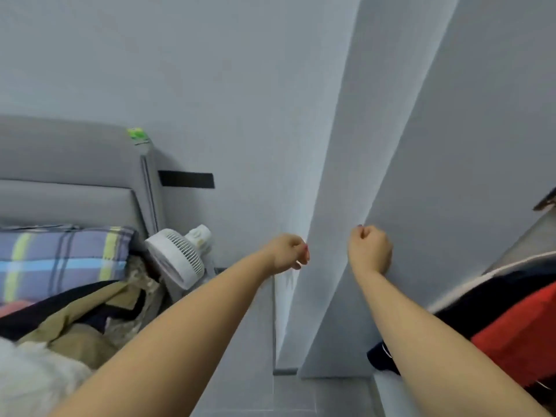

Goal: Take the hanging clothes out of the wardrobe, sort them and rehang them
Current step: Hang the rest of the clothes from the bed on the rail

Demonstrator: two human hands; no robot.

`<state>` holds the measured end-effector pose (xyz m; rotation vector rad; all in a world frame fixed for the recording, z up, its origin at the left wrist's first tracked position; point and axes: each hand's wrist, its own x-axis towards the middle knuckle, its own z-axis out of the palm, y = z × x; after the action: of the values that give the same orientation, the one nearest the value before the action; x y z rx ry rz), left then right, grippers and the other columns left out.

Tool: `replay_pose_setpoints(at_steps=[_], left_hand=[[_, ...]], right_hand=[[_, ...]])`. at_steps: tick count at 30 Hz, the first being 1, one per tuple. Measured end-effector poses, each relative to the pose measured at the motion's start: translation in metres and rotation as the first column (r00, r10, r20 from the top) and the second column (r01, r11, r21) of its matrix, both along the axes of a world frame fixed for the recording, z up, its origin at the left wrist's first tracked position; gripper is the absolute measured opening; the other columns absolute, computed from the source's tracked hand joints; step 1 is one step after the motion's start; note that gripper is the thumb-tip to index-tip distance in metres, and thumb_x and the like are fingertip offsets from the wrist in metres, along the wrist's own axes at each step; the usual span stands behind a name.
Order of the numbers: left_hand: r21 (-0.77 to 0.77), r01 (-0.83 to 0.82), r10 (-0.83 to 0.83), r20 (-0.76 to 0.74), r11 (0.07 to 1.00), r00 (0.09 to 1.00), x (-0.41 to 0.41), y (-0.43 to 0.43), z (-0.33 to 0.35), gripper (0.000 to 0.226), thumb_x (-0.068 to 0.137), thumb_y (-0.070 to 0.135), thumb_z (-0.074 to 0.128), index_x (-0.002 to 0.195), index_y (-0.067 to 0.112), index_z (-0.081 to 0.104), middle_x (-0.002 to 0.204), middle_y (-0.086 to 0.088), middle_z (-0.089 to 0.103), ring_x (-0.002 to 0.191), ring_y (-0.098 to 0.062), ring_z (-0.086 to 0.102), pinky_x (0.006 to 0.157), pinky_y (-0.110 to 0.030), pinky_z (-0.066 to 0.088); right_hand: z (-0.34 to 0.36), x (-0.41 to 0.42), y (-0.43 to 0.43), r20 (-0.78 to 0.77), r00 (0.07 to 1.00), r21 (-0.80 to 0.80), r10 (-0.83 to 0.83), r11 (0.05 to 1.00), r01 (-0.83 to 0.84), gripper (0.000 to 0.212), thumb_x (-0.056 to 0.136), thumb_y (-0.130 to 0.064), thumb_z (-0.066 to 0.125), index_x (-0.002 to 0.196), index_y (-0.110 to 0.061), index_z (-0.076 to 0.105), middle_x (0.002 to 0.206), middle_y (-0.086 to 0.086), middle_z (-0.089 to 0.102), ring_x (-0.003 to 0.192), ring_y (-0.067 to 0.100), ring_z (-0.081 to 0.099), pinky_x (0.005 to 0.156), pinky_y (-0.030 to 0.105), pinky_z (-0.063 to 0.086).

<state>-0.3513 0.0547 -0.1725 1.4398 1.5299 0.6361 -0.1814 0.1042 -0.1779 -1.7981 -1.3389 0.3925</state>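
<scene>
Forearms: two bare arms reach up from 6 o'clock toward the middle of the frame, apart from each other.
Garments on the bed: a heap of clothes [90,308] in khaki, dark and white lies at 8 o'clock, likely set there for sorting.
Garments in the wardrobe: red and dark clothing [511,326] shows at 4 o'clock, just beside the right forearm, seemingly inside the open wardrobe.
Left hand: the left hand [287,252], near the centre, has fingers curled at the edge of the nearer door panel [325,206]; a grip on that edge looks probable, but contact cannot be confirmed.
Right hand: the right hand [370,248] is closed into a fist against the edge of a second door panel [451,176]; whether it clamps the edge or merely presses it cannot be told.
Likely step: both hands appear placed to swing or fold the doors, either to widen access to the rail or to shut up.
Fan: a white fan [177,257] stands at 9 o'clock between bed and wall.
Pillow: a plaid pillow [60,260] rests against the grey headboard [75,164].
Wall: a plain grey wall [210,70] fills 12 o'clock.
</scene>
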Motion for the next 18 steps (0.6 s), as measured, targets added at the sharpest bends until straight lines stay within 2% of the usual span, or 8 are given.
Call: replay_pose_setpoints(at_steps=[2, 3, 6, 8, 11, 14, 18], left_hand=[[0.025, -0.152, 0.151, 0.022, 0.988, 0.988, -0.058, -0.030, -0.002, 0.036, 0.101, 0.015, 0.038, 0.070, 0.012, 0.056, 0.075, -0.004, 0.061, 0.083, -0.029, 0.062, 0.089, -0.045, 0.054], [0.046, -0.228, 0.228, 0.019, 0.972, 0.974, -0.085, -0.048, 0.000, 0.037, 0.101, 0.013, 0.038, 0.069, 0.011, 0.055, 0.073, -0.005, 0.060, 0.080, -0.028, 0.060, 0.089, -0.046, 0.054], [0.125, -0.420, 0.431, -0.089, 0.899, 0.898, -0.160, -0.099, 0.002, 0.033, 0.099, 0.012, 0.039, 0.073, 0.011, 0.059, 0.081, -0.009, 0.065, 0.079, -0.025, 0.062, 0.081, -0.035, 0.053], [0.171, -0.517, 0.543, -0.187, 0.838, 0.818, -0.203, -0.132, -0.002, 0.030, 0.098, 0.017, 0.041, 0.078, 0.014, 0.063, 0.088, -0.008, 0.069, 0.083, -0.025, 0.064, 0.081, -0.033, 0.052], [0.199, -0.613, 0.644, -0.264, 0.765, 0.718, -0.255, -0.181, -0.013, 0.027, 0.099, 0.022, 0.041, 0.080, 0.018, 0.059, 0.093, -0.008, 0.068, 0.087, -0.026, 0.062, 0.082, -0.038, 0.052], [0.189, -0.697, 0.716, -0.299, 0.692, 0.630, -0.301, -0.230, -0.028, 0.029, 0.100, 0.023, 0.039, 0.079, 0.017, 0.059, 0.091, -0.006, 0.067, 0.085, -0.024, 0.060, 0.078, -0.036, 0.050], [0.147, -0.834, 0.817, -0.349, 0.532, 0.460, -0.363, -0.290, -0.050, 0.032, 0.098, 0.026, 0.039, 0.074, 0.020, 0.060, 0.089, -0.004, 0.068, 0.085, -0.024, 0.061, 0.080, -0.041, 0.052]], right_hand=[[0.000, -0.053, -0.017, 0.008, 0.997, 0.002, 0.079, 0.997, -0.079, 0.032, 0.093, -0.024, 0.048, 0.072, -0.003, 0.058, 0.075, 0.022, 0.061, 0.072, 0.038, 0.055, 0.058, 0.032, 0.034], [0.001, -0.079, -0.026, 0.013, 0.991, 0.003, 0.132, 0.991, -0.132, 0.032, 0.094, -0.024, 0.047, 0.069, -0.005, 0.055, 0.070, 0.017, 0.058, 0.067, 0.035, 0.052, 0.055, 0.031, 0.033], [0.001, -0.154, -0.052, 0.042, 0.957, 0.008, 0.286, 0.958, -0.287, 0.037, 0.094, -0.024, 0.044, 0.059, -0.015, 0.038, 0.061, 0.008, 0.047, 0.060, 0.029, 0.044, 0.051, 0.028, 0.029], [-0.003, -0.201, -0.070, 0.085, 0.916, 0.012, 0.392, 0.919, -0.394, 0.038, 0.094, -0.025, 0.045, 0.057, -0.018, 0.035, 0.063, 0.010, 0.050, 0.060, 0.030, 0.046, 0.052, 0.028, 0.030], [-0.010, -0.271, -0.097, 0.132, 0.832, -0.005, 0.539, 0.840, -0.543, 0.036, 0.093, -0.024, 0.045, 0.058, -0.016, 0.039, 0.061, 0.008, 0.049, 0.059, 0.029, 0.046, 0.051, 0.027, 0.029], [-0.018, -0.341, -0.126, 0.170, 0.722, -0.043, 0.670, 0.737, -0.674, 0.035, 0.093, -0.022, 0.044, 0.058, -0.017, 0.039, 0.062, 0.006, 0.048, 0.061, 0.028, 0.047, 0.050, 0.026, 0.027], [-0.032, -0.426, -0.165, 0.201, 0.552, -0.094, 0.809, 0.577, -0.811, 0.033, 0.093, -0.022, 0.044, 0.063, -0.012, 0.044, 0.064, 0.009, 0.049, 0.064, 0.029, 0.044, 0.052, 0.032, 0.027]])
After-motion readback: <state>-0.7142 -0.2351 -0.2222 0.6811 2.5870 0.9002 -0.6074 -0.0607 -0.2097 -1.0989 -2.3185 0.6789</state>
